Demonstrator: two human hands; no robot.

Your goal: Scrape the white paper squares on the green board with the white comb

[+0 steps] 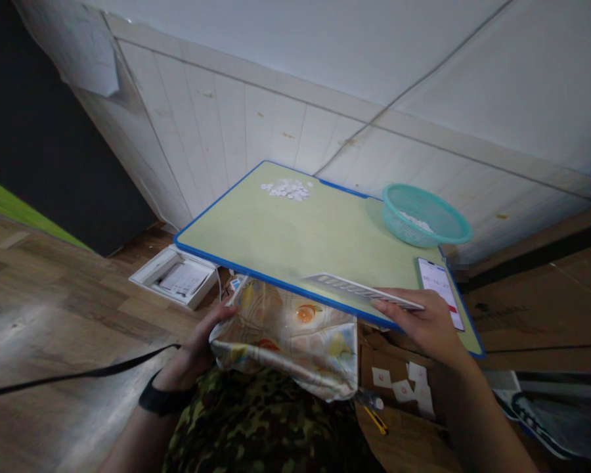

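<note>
My right hand grips a flat grey perforated sheet at its right end, holding it over the near edge of the green table with a blue rim. My left hand clutches the left edge of a fruit-printed plastic bag lying on my lap under the table's edge. A black band sits on that wrist.
A pile of small white pieces lies at the table's far side. A teal basket stands at the right, a lit phone near it. An open white box lies on the floor; a cardboard box holds stickers and a yellow cutter.
</note>
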